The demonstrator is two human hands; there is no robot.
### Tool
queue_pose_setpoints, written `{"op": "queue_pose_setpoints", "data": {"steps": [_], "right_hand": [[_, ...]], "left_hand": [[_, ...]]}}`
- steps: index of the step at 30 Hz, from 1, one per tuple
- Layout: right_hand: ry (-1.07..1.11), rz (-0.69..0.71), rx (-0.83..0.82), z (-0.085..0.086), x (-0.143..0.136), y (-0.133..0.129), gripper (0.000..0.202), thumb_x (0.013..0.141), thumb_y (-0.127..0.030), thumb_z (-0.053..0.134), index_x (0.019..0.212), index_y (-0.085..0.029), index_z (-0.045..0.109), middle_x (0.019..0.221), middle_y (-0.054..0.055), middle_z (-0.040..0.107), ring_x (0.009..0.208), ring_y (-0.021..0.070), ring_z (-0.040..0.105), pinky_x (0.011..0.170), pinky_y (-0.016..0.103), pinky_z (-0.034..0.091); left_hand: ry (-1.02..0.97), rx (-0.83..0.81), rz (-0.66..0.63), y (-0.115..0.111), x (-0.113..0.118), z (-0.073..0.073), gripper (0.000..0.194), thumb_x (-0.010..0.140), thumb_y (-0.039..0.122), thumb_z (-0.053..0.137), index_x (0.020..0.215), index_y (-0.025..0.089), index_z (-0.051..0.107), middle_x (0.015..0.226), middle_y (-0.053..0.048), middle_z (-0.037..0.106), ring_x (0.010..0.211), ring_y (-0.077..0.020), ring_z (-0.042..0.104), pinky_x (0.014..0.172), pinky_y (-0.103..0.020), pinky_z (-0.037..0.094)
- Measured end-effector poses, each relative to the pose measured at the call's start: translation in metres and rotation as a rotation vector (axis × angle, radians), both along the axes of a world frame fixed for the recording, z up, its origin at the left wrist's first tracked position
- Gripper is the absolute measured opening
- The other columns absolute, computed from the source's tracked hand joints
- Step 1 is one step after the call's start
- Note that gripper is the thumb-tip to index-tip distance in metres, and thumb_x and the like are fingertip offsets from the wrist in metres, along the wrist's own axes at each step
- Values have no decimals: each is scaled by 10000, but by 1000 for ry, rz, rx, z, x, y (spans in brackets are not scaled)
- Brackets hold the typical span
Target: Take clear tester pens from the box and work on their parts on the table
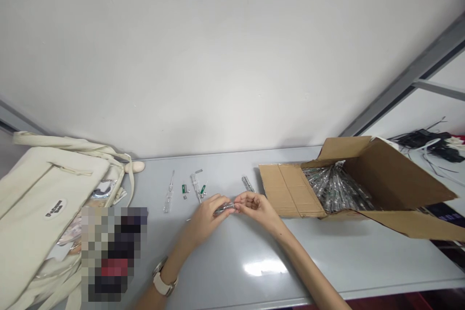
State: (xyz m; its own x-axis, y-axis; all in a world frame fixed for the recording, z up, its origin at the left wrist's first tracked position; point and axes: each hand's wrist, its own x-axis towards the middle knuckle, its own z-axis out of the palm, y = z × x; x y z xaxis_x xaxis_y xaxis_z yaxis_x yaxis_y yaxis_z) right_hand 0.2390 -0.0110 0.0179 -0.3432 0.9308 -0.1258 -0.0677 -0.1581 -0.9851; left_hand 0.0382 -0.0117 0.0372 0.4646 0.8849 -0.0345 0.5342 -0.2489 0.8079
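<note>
Both of my hands meet over the middle of the grey table. In my left hand [207, 218] is a clear-handled voltage tester screwdriver [225, 207], lying sideways with its shaft end largely hidden by the fingers. My right hand [258, 208] pinches the handle's right end; any small part between those fingertips is hidden. Beyond the left hand lie a second clear tester [169, 196], another clear tester body [195, 185], a green strip [203, 188], a green piece [183, 189] and several tiny metal bits. A clear, ribbed piece [248, 183] rests just past the right hand.
On the right, an open cardboard box [285, 190] holds many clear testers [336, 186], its flaps spread over the table. A cream canvas bag [32, 208] with straps takes up the left side. Behind the table [232, 256] rises a pale wall; black cables [432, 143] lie far right.
</note>
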Motion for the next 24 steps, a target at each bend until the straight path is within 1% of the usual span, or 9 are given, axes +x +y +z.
{"op": "queue_pose_setpoints", "data": {"steps": [7,12,16,20,24], "right_hand": [[-75,2,101,4,1,0,298,764,-455,725,852,-179,653,774,23,660,698,146,612,703,294,500],[-105,-2,169,1,2,0,227,788,-397,699,841,-183,646,773,19,638,707,145,588,702,297,488],[-103,10,187,-2,2,0,179,803,-356,686,837,-186,639,769,17,630,709,145,585,703,295,484],[-120,16,198,-2,2,-1,190,815,-373,678,852,-189,644,792,20,643,743,155,608,731,300,492],[-124,-10,178,-2,4,2,256,827,-419,669,930,-186,642,846,42,668,818,178,641,773,314,505]], "left_hand": [[-23,-45,-12,0,-1,2,338,928,500,484,926,228,685,882,-29,632,815,-180,553,772,-278,401],[-32,-63,-23,1,-2,4,335,926,500,491,928,232,693,875,-29,622,809,-176,544,763,-273,393],[-19,-87,-33,0,-2,5,353,929,512,481,885,227,686,817,-15,580,782,-165,529,718,-260,376],[0,-83,-40,1,-3,6,363,937,514,469,864,227,678,787,-3,547,753,-153,520,692,-255,364],[17,-33,1,2,-4,4,362,941,509,465,870,226,679,813,-10,581,786,-163,541,719,-264,374]]}}
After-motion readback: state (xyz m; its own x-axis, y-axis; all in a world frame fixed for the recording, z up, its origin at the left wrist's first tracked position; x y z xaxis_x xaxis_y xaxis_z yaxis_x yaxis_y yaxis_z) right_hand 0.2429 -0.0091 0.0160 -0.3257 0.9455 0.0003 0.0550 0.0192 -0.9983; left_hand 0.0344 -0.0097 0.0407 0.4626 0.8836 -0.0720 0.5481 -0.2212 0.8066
